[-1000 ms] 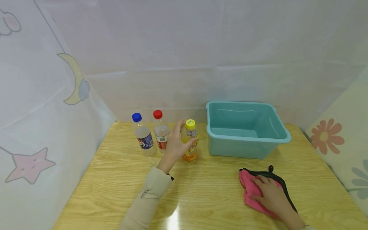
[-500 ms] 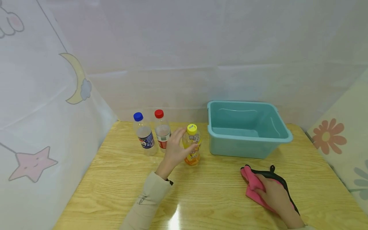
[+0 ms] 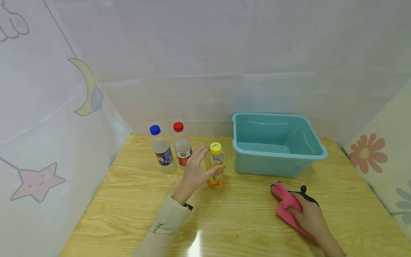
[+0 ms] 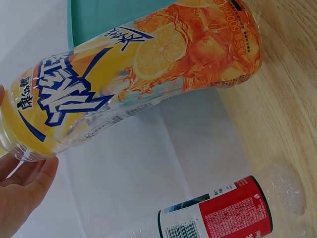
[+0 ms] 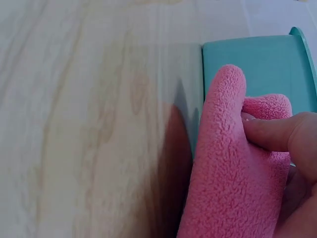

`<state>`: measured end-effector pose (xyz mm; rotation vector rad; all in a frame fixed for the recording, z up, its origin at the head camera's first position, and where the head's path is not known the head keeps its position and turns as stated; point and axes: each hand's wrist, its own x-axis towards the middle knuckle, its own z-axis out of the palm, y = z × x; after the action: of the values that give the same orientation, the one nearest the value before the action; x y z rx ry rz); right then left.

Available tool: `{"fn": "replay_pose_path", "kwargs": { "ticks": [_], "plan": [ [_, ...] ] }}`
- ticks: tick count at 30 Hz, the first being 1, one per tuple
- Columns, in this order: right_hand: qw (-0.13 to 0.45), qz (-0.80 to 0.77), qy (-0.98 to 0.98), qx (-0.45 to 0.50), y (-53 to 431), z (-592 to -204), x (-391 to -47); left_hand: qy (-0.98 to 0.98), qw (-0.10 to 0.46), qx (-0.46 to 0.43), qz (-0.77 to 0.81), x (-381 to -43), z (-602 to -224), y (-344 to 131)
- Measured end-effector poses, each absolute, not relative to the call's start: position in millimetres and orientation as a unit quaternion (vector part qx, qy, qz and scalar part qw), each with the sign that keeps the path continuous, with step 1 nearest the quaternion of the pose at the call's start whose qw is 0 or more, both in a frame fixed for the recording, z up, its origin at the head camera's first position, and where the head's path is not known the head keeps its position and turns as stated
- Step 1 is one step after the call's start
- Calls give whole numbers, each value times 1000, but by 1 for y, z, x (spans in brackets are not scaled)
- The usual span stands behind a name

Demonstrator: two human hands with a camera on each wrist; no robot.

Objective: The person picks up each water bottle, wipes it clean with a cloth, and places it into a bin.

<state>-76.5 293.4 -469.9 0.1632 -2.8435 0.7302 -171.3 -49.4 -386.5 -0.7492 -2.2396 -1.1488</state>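
My left hand point(image 3: 194, 173) grips a clear plastic drink bottle point(image 3: 216, 181) with a yellow cap, its thumb and fingers around the upper part. In the left wrist view that bottle point(image 4: 163, 59) shows a yellow and orange label with a lemon slice. Pinched between the thumb and fingers of my right hand point(image 3: 310, 215) is a pink cloth point(image 3: 290, 203) with a dark edging and a small hanging loop point(image 3: 303, 189). Up close in the right wrist view, the cloth point(image 5: 225, 168) looks fluffy and is bunched up under the thumb.
Two clear bottles stand left of my left hand: a blue-capped bottle point(image 3: 164, 157) and a red-capped bottle point(image 3: 182, 151). Behind my right hand sits a turquoise plastic bin point(image 3: 264, 165) on the wooden table point(image 3: 128, 203). A white sheet point(image 3: 192, 53) hangs along the back.
The bottle in my left hand has come slightly nearer and to the right. My right hand has gone from resting flat on the pink cloth to pinching and bunching it up.
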Motion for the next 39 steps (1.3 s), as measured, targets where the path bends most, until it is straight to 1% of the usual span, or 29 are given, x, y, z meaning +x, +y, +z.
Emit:
{"fn": "replay_pose_path", "kwargs": {
  "ticks": [7,18,28,30,34,39],
  "plan": [
    [94,279,-955,37,292,-466,-74,-817,259,-283,-430,-167,-389,-50],
    [114,319,-941,18,284,-449,-72,-807,263,-306,-432,-156,-392,-46],
    [81,390,-917,-26,276,-433,-71,-799,265,-321,-433,-148,-395,-44],
    [87,407,-909,-23,272,-431,-71,-796,264,-325,-437,-147,-395,-44],
    [116,440,-891,-5,265,-427,-70,-788,262,-331,-449,-145,-394,-43],
    [152,487,-860,23,256,-424,-68,-781,244,-345,-460,-143,-392,-42]
  ]
}}
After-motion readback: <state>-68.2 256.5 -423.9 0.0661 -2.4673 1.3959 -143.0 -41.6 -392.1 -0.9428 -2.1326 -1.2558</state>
